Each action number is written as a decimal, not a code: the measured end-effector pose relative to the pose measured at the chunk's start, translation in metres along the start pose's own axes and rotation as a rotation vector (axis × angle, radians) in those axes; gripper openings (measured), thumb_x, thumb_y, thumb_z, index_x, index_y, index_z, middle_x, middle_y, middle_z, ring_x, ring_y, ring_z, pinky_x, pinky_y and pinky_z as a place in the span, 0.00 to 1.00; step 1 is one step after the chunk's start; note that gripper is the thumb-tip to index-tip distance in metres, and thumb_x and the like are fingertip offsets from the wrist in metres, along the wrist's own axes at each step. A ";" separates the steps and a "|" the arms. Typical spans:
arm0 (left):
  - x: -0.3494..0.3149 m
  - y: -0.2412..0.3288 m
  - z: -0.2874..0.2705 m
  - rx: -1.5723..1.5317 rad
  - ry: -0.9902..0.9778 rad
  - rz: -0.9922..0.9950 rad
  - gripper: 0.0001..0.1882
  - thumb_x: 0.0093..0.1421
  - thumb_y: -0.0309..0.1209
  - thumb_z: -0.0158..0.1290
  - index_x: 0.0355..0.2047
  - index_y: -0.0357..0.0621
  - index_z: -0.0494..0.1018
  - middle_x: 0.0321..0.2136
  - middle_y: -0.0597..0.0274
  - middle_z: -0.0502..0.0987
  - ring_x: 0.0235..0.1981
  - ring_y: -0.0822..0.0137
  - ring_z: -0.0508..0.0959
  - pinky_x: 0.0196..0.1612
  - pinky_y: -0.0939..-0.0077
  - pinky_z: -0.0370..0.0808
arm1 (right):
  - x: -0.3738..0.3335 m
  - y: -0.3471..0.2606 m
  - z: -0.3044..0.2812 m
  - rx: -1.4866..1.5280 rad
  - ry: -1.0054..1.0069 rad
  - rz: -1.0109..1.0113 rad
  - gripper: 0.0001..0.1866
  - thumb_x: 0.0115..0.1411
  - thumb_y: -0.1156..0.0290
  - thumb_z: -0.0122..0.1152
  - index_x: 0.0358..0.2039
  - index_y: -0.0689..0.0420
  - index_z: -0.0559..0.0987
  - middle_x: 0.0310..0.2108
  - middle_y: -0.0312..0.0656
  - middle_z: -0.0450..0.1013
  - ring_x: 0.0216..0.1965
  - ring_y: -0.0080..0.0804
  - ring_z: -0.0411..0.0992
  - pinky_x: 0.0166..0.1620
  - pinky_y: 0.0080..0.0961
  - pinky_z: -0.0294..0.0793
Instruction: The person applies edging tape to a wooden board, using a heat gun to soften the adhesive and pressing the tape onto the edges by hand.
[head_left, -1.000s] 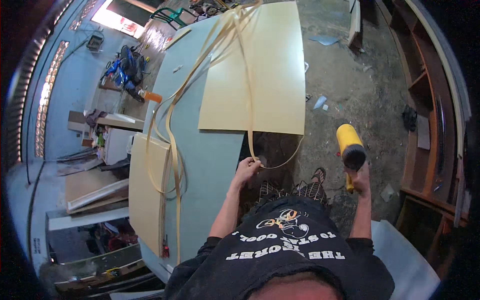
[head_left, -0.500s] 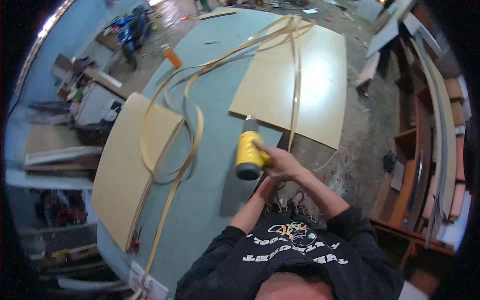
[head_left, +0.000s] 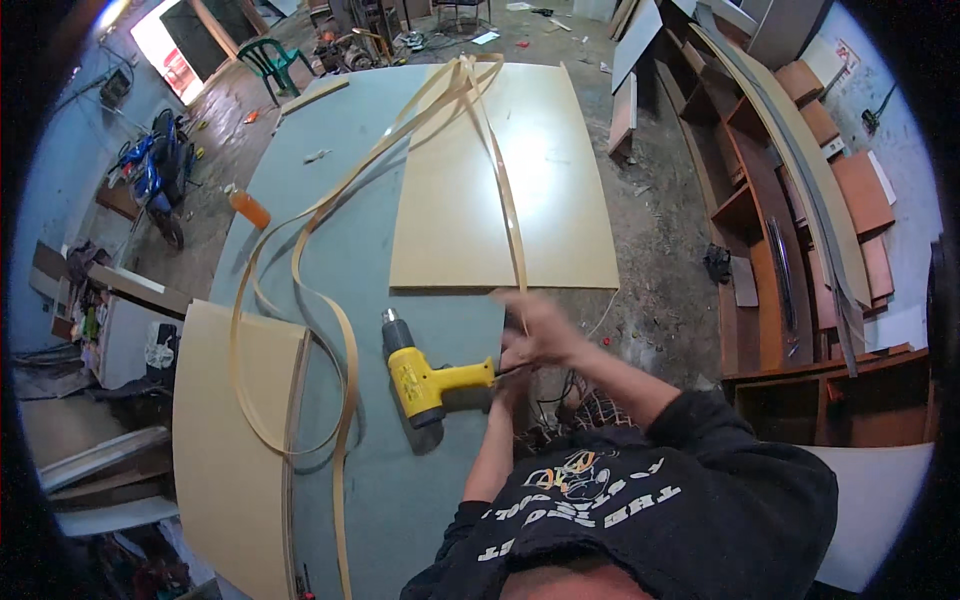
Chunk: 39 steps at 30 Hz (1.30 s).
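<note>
A yellow heat gun lies on its side on the grey-green table, its nozzle toward the far side and its handle toward my hands. My right hand is just beyond the handle's end, by the near edge of the pale board, with its fingers smeared by motion. Beneath and partly behind it is my left hand, close to the handle's cord end; its fingers are mostly hidden. A long tan edge-banding strip loops over the table and across the glossy pale board.
A second pale board rests along the table's left side. An orange bottle stands near the left edge. Brown shelving lines the right side. A green chair and a blue motorbike are farther back.
The heat gun was in my right hand above the table; now it lies on the tabletop, released. My right hand has moved off it to the right. The view has shifted.
</note>
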<state>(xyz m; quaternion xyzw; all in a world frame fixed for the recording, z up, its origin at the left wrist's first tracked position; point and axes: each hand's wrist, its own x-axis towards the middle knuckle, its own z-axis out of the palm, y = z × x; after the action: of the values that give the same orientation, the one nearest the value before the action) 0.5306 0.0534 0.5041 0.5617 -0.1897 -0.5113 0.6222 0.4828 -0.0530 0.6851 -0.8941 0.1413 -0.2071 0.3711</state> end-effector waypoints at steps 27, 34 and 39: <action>0.073 0.047 0.050 -0.032 0.206 -0.100 0.22 0.61 0.37 0.59 0.49 0.39 0.68 0.40 0.55 0.80 0.40 0.67 0.78 0.43 0.75 0.73 | 0.038 0.367 -0.119 0.693 0.300 0.800 0.22 0.59 0.66 0.65 0.50 0.66 0.75 0.43 0.43 0.77 0.41 0.27 0.75 0.47 0.26 0.74; 0.105 0.067 0.056 -0.130 0.239 -0.174 0.20 0.62 0.37 0.58 0.49 0.40 0.68 0.39 0.57 0.79 0.37 0.70 0.77 0.42 0.77 0.73 | 0.057 0.361 -0.135 1.171 0.294 0.817 0.35 0.60 0.53 0.64 0.59 0.62 0.66 0.49 0.44 0.73 0.49 0.33 0.73 0.48 0.31 0.73; 0.111 0.057 0.052 -0.154 0.198 -0.117 0.20 0.63 0.34 0.57 0.51 0.39 0.67 0.40 0.56 0.79 0.38 0.69 0.78 0.43 0.76 0.74 | -0.046 0.283 -0.061 1.485 0.287 1.040 0.26 0.65 0.57 0.57 0.59 0.56 0.67 0.52 0.42 0.72 0.52 0.34 0.72 0.44 0.29 0.74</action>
<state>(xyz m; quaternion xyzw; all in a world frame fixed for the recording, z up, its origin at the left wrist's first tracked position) 0.5581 -0.0759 0.5327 0.5701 -0.0544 -0.5017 0.6483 0.3855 -0.2648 0.5076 -0.2154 0.4012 -0.1606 0.8757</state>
